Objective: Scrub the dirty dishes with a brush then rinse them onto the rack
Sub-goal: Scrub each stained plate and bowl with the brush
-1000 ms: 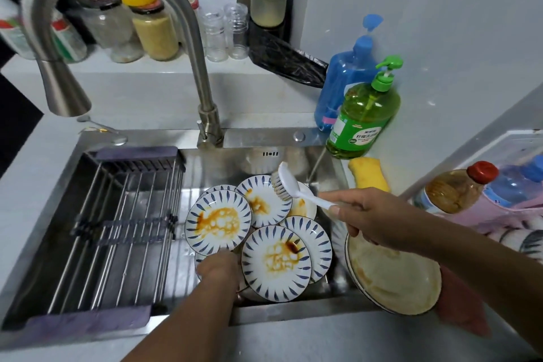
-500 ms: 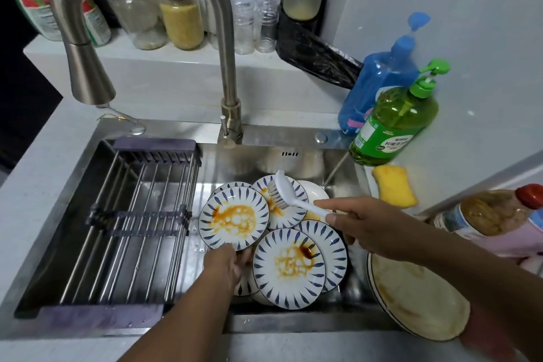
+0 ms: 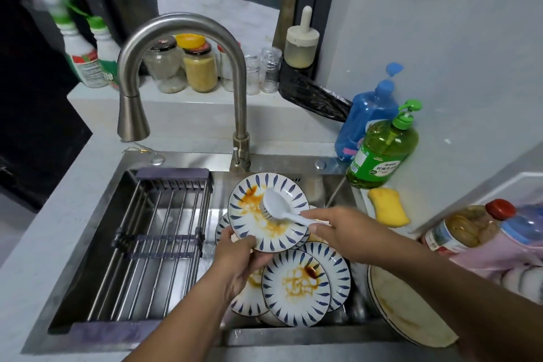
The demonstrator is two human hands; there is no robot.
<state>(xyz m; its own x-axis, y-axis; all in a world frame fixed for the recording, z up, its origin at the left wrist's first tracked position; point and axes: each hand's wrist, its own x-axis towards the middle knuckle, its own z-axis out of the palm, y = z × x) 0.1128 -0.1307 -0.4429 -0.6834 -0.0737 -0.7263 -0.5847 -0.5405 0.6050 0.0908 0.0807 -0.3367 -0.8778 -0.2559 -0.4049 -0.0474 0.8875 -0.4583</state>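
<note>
Head view: one view only
Plate (image 3: 266, 211): blue-rayed rim, orange stains, tilted above the sink (image 3: 182, 160)
Left hand (image 3: 239, 258): fingers pinch its lower edge
Right hand (image 3: 342, 229): fingers curl round the brush (image 3: 276, 207), bristles on the plate
Hidden: stacked plates below overlap; handle end covered

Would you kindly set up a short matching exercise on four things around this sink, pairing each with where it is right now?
Things:
1. brush
2. yellow sponge
3. green soap bottle
4. drying rack

Places:
A. lying on the counter, right of the sink
B. spanning the left part of the sink
C. bristles down on the stained plate held up by the left hand, gripped by the right hand
D. standing at the sink's back right corner

Pairs: 1-C, 2-A, 3-D, 4-B
</note>
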